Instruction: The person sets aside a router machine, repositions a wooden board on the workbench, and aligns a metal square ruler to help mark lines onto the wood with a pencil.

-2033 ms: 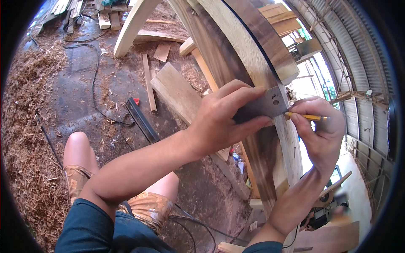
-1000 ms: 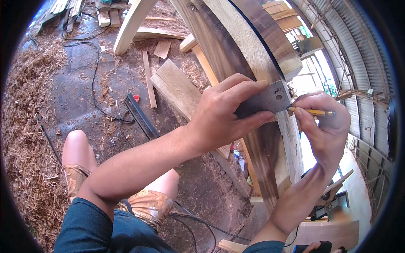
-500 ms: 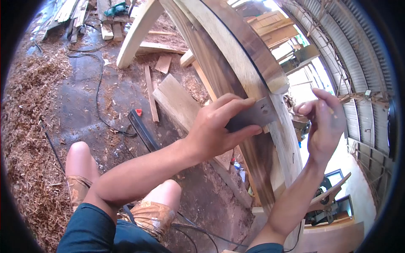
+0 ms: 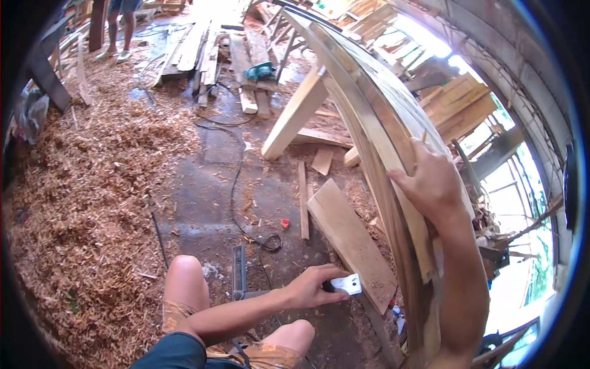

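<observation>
My left hand (image 4: pixel 314 287) is closed round a flat metal plate (image 4: pixel 347 284) with a dark hole near its end, held low above the floor beside the wooden piece. My right hand (image 4: pixel 432 181) rests on the top of the long curved wooden piece (image 4: pixel 381 132). A thin yellowish stick, perhaps a pencil (image 4: pixel 424 136), sticks up between its fingers, and the thumb lies along the near edge. The curved piece stands on a pale wooden leg (image 4: pixel 296 114).
Wood shavings (image 4: pixel 92 203) cover the floor at left. A loose board (image 4: pixel 353 246), a narrow strip (image 4: pixel 303 200) and a black cable (image 4: pixel 236 178) lie near the curved piece. Stacked planks (image 4: pixel 196 52) lie farther off. Another person's legs (image 4: pixel 121 27) show at the upper left.
My left hand has drawn the metal plate off the wood and down toward my knees. My right hand, raised before, is now on the curved piece. The view has shifted left and up.
</observation>
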